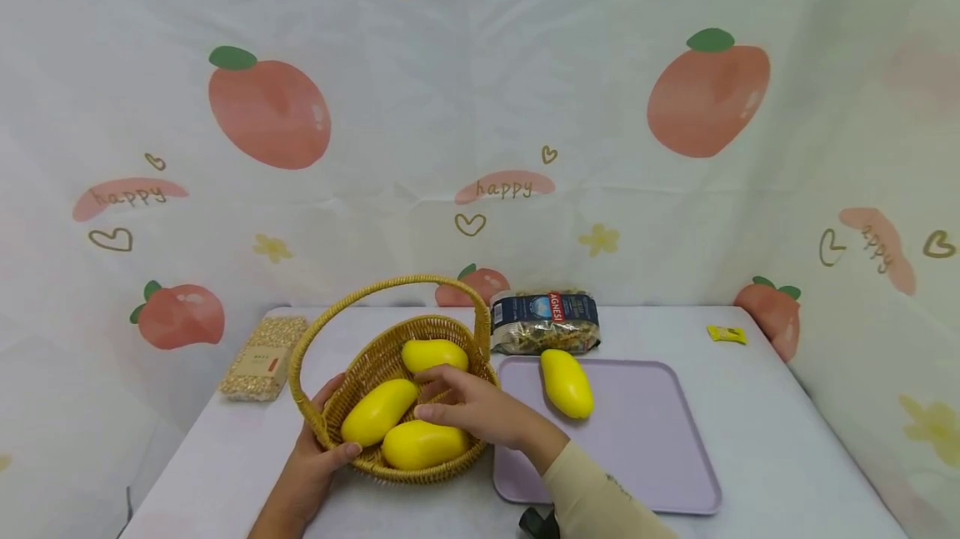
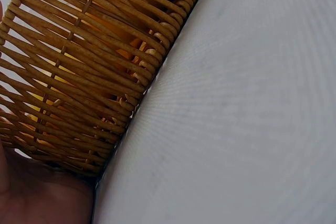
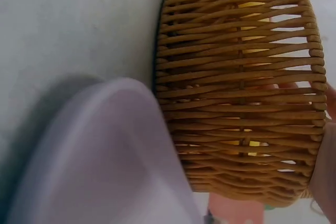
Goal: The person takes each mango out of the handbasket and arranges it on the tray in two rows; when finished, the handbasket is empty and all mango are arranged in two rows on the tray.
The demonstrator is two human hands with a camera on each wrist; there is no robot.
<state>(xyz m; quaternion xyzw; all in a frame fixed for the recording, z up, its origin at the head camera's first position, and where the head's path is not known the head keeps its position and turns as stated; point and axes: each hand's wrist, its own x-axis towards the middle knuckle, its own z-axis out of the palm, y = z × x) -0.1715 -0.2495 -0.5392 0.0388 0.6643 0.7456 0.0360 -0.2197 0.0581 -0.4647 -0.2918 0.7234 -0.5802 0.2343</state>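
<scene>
A woven basket with a tall arched handle holds three yellow mangoes: one at the left, one in front and one at the back. My left hand grips the basket's left side, thumb over the rim and the other fingers behind the wall. Over the basket's right side reaches my right hand, its loosely bent fingers among the mangoes with nothing held between them. Another yellow mango lies on a pale purple tray to the right.
Behind the tray lies a bag of pasta. A packet of grains rests at the table's left edge, and a small yellow packet is at the far right. The tray's left edge lies close beside the basket. A patterned curtain hangs behind the table.
</scene>
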